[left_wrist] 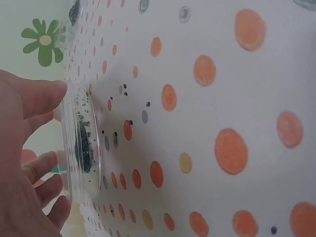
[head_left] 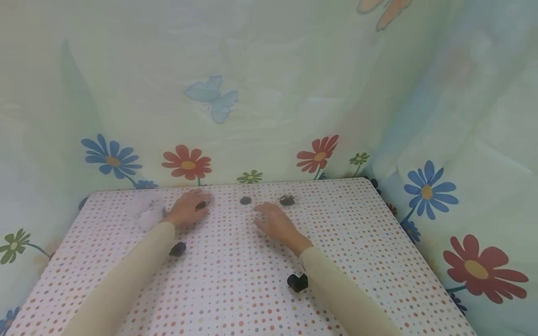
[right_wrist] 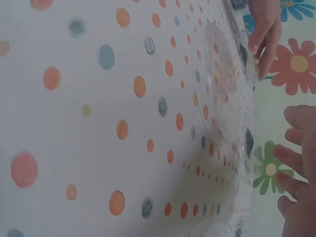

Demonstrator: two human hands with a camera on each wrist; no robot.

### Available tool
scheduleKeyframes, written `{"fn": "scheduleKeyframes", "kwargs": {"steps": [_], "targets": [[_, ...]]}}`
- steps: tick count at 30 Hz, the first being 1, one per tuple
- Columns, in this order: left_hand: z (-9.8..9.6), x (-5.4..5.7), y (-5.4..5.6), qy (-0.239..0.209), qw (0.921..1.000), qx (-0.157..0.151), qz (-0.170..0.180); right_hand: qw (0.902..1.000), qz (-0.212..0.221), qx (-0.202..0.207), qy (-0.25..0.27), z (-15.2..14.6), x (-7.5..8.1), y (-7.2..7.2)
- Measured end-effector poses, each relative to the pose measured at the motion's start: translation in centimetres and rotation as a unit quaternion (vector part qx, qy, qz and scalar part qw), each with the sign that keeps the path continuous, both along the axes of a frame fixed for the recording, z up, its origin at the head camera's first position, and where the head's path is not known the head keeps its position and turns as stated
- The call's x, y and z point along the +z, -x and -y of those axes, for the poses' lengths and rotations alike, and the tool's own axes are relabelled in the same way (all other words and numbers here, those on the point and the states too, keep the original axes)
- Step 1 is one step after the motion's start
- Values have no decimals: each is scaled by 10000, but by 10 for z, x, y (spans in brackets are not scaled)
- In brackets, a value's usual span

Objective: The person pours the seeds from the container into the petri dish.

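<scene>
My left hand (head_left: pixel 189 208) grips a clear round dish (left_wrist: pixel 96 153) by its rim, thumb on one side and fingers on the other. Black granules (left_wrist: pixel 84 145) lie heaped inside that dish, and I cannot tell if it touches the table. My right hand (head_left: pixel 277 224) hovers with relaxed, spread fingers and holds nothing. Just beyond its fingertips are two more heaps of black granules, a middle heap (head_left: pixel 245 200) and a right heap (head_left: pixel 287 200). A clear round dish or lid (right_wrist: pixel 217 84) without granules lies on the table between the hands, well seen in the right wrist view.
A crumpled clear or whitish item (head_left: pixel 149 212), too faint to identify, lies left of the left hand. Stray black grains dot the spotted tabletop (head_left: pixel 235 289). A flower-printed curtain (head_left: pixel 269 116) stands behind the table's far edge and along both sides.
</scene>
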State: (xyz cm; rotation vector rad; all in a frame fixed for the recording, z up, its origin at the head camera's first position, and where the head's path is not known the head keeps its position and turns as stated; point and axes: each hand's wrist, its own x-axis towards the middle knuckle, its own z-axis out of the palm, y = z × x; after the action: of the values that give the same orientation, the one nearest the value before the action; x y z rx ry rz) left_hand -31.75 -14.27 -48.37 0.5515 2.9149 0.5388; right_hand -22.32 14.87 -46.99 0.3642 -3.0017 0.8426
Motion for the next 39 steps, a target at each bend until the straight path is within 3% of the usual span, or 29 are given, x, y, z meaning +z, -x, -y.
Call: {"fn": "scheduleKeyframes", "kwargs": {"steps": [6, 32, 39], "targets": [[1, -5, 2, 24, 10000, 20, -25, 9997, 49, 194, 156, 6, 2, -9], [4, -3, 1, 0, 9999, -145, 62, 9960, 318, 765, -338, 12, -9, -31], [4, 0, -1, -15, 9998, -154, 115, 9935, 81, 994, -552, 14, -13, -34]]}}
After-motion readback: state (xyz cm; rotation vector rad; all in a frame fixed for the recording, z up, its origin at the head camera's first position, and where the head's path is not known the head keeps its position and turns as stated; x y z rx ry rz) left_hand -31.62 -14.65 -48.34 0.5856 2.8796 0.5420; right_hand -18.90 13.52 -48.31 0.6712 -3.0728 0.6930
